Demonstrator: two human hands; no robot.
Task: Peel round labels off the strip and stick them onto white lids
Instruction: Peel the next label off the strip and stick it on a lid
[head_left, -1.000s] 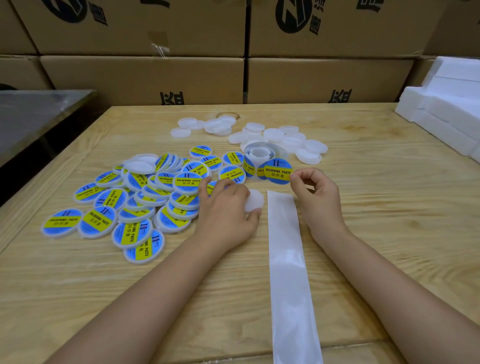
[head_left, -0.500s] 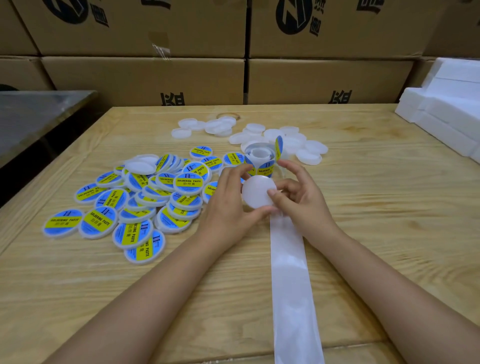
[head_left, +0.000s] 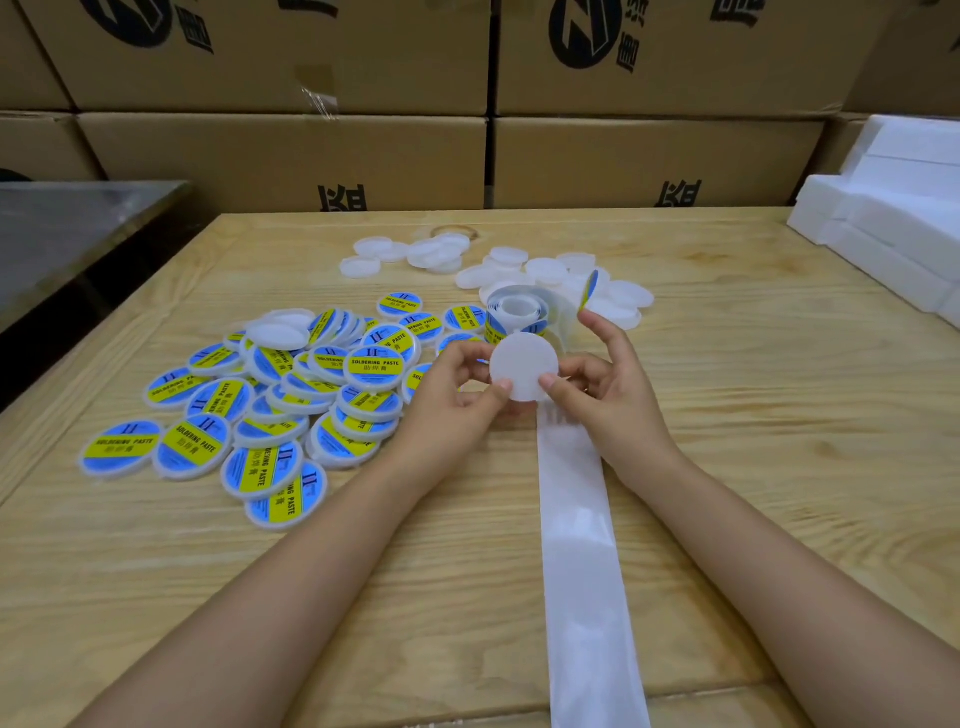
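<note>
A blank white lid (head_left: 524, 371) is held up facing me above the table. My left hand (head_left: 457, 400) pinches its left edge between thumb and fingers. My right hand (head_left: 610, 384) pinches its right lower edge with the thumb in front and fingers behind. A round blue-and-yellow label (head_left: 589, 291) clings to my raised right index fingertip, seen edge-on. The label roll (head_left: 517, 314) lies just behind the lid. Its empty backing strip (head_left: 576, 519) runs toward me between my forearms.
A pile of several labelled lids (head_left: 291, 395) covers the table's left half. Several blank lids (head_left: 561, 270) lie behind the roll. Cardboard boxes (head_left: 649, 156) wall the back. White foam blocks (head_left: 893, 228) stand at the right, and a metal table (head_left: 78, 228) at the left.
My left hand lifted a blank lid off the table and turned it toward me. My right hand peeled a label from the strip, raised it on the index finger, and took the lid's edge.
</note>
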